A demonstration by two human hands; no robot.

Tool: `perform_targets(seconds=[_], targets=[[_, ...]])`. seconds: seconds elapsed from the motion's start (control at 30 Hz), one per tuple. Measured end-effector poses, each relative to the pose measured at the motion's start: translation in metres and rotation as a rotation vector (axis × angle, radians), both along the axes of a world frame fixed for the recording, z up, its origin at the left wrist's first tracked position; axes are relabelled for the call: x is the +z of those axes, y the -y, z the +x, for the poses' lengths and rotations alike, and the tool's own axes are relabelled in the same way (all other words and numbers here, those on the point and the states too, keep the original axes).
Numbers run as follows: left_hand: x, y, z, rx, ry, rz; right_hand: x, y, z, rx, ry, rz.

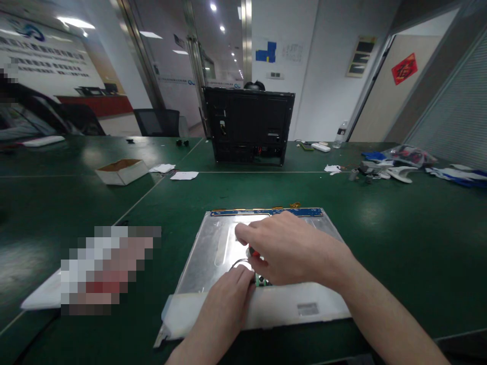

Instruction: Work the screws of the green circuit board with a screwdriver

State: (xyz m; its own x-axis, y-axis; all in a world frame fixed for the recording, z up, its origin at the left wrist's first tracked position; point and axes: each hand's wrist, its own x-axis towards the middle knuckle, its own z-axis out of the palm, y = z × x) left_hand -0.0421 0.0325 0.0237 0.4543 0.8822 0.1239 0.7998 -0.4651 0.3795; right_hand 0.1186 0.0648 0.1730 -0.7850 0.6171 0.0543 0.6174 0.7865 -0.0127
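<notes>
A flat metal-backed display panel [201,248] lies on the green table in front of me, a blue circuit strip [266,212] along its far edge and a whitish strip [281,309] across its near edge. My right hand [292,248] is closed round what looks like a red-handled screwdriver [254,252], mostly hidden by the fingers. Just below it, my left hand [232,294] rests at the near side of the panel with its fingers together, beside a small green circuit board [262,280] and a thin dark wire [239,261]. What those fingers hold is hidden.
Beyond the panel stands a black monitor housing [249,126]. An open white box [122,172] and papers [184,175] lie to its left. At right are a water bottle [341,134], a plastic bag [409,154] and gloves [460,173]. A blurred-out object lies near left.
</notes>
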Motion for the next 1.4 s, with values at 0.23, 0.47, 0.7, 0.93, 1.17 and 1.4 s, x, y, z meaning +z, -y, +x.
perform_targets(seconds=[0.23,0.47,0.7,0.93,1.17,1.4], targets=[[0.0035,0.0020,-0.0004,0.005,-0.029,0.018,-0.0005,-0.0019,-0.0010,-0.035,-0.012,0.011],[0.0013,0.0013,-0.0004,-0.012,-0.012,0.000,-0.0003,0.0000,0.0017,0.000,-0.020,0.019],[0.0024,0.0013,-0.0001,-0.002,-0.007,0.019,-0.0028,-0.0017,-0.0013,-0.006,-0.028,0.044],[0.0053,0.0023,-0.0004,-0.022,0.020,0.000,-0.0012,-0.0003,0.0005,0.035,-0.025,-0.007],[0.0031,0.0025,-0.0020,-0.018,0.004,-0.005,-0.0019,-0.0022,-0.0014,-0.018,-0.023,0.034],[0.0032,0.0025,-0.0012,-0.034,0.053,0.021,-0.0007,0.0003,0.0018,0.033,-0.045,0.015]])
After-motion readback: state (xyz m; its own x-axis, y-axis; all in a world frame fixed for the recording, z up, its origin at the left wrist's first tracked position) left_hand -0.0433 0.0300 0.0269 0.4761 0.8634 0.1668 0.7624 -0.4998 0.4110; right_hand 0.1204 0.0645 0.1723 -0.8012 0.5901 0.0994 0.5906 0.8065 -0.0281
